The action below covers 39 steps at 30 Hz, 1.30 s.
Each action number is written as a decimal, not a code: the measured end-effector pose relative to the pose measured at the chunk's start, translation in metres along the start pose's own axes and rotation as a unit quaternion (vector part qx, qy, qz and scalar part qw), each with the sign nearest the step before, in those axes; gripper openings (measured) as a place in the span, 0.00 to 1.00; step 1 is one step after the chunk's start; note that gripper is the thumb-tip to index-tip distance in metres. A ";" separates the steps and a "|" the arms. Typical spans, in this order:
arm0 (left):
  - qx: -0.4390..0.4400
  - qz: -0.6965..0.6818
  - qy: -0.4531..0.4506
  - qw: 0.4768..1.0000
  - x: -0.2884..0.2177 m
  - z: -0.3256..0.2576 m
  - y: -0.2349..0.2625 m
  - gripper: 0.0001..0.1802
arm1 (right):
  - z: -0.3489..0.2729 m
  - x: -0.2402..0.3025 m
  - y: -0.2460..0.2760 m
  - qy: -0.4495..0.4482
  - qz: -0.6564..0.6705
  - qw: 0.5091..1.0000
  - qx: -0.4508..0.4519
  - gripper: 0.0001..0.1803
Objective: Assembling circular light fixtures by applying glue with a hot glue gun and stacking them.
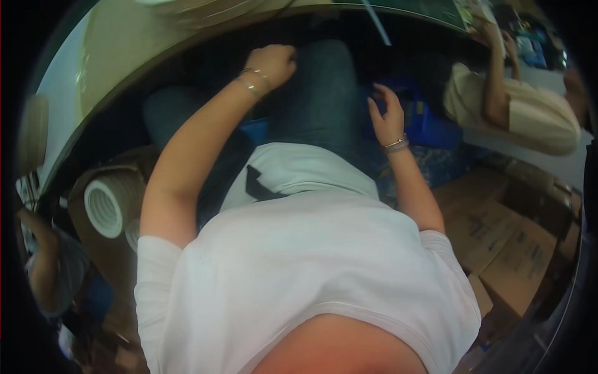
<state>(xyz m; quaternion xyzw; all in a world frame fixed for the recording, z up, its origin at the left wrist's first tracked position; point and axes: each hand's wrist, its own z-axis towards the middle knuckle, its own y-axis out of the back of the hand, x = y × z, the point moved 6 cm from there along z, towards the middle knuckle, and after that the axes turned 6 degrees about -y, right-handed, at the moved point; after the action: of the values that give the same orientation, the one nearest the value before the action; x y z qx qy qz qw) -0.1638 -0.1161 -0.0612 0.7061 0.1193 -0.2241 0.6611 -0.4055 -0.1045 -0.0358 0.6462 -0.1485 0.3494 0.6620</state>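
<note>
The bench edge curves across ahead of your left hand, with dark space beneath it; its depth is unclear. Your denim-covered leg stands just right of that hand, filling most of the way to your right hand, which has only a narrow gap on its left. Right beside it, a blue bin crowds your path; behind it to the right, cardboard boxes block you.

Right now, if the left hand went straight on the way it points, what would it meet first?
Probably the denim leg just right of the left hand; depth is unclear, so it might pass above.
</note>
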 end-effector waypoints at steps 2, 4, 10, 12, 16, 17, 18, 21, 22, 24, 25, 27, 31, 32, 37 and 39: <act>0.013 0.002 0.014 1.000 0.002 0.002 -0.002 0.11 | 0.013 0.078 -0.018 0.177 -0.007 0.983 0.049 0.19; 0.023 -0.028 0.001 0.999 -0.001 0.002 -0.002 0.10 | 0.016 0.133 -0.038 0.265 0.013 0.958 0.106 0.22; 0.060 -0.108 -0.011 0.992 -0.014 -0.012 0.004 0.12 | 0.019 0.187 -0.085 0.386 0.023 0.908 0.161 0.27; 0.078 -0.134 -0.009 0.988 -0.014 -0.018 0.002 0.13 | 0.019 0.186 -0.094 0.364 0.085 0.893 0.249 0.23; 0.141 -0.266 0.003 0.954 -0.019 -0.029 -0.002 0.13 | 0.020 0.186 -0.086 0.343 0.133 0.897 0.247 0.18; 0.156 -0.298 0.006 0.942 -0.021 -0.032 -0.002 0.13 | 0.022 0.184 -0.086 0.311 0.174 0.894 0.272 0.16; 0.171 -0.329 0.008 0.929 -0.022 -0.034 -0.002 0.13 | 0.025 0.181 -0.086 0.279 0.214 0.888 0.295 0.14; 0.195 -0.391 0.013 0.899 -0.008 -0.034 -0.026 0.13 | 0.029 0.173 -0.088 0.260 0.251 0.883 0.300 0.10; 0.170 -0.396 -0.004 0.902 0.017 -0.027 -0.062 0.13 | 0.026 0.177 -0.091 0.263 0.252 0.879 0.306 0.10; 0.151 -0.401 -0.029 0.903 0.016 -0.020 -0.067 0.14 | 0.031 0.165 -0.094 0.147 0.298 0.898 0.289 0.05; 0.177 -0.320 -0.064 0.928 -0.011 -0.020 -0.037 0.13 | 0.031 0.162 -0.092 0.145 0.298 0.899 0.286 0.05; 0.145 -0.280 -0.104 0.943 -0.021 -0.017 -0.030 0.13 | 0.039 0.153 -0.091 0.030 0.322 0.913 0.249 0.04; 0.134 -0.282 -0.045 0.949 -0.014 -0.014 -0.029 0.13 | 0.048 0.135 -0.080 -0.022 0.355 0.911 0.208 0.05; 0.134 -0.282 -0.046 0.949 -0.014 -0.014 -0.028 0.13 | 0.049 0.129 -0.077 -0.023 0.354 0.912 0.206 0.05; 0.126 -0.308 0.002 0.943 -0.006 -0.017 -0.023 0.15 | 0.055 0.053 -0.046 -0.141 0.332 0.929 0.077 0.07; 0.115 -0.328 0.012 0.938 -0.004 -0.017 -0.022 0.14 | 0.044 -0.009 -0.031 -0.199 0.264 0.943 0.028 0.07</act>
<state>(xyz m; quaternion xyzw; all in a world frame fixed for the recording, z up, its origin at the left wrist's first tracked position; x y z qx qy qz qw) -0.1746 -0.0965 -0.0784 0.7013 0.3254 -0.4326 0.4637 -0.3809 -0.1466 -0.0596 0.6584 -0.4328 0.3801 0.4845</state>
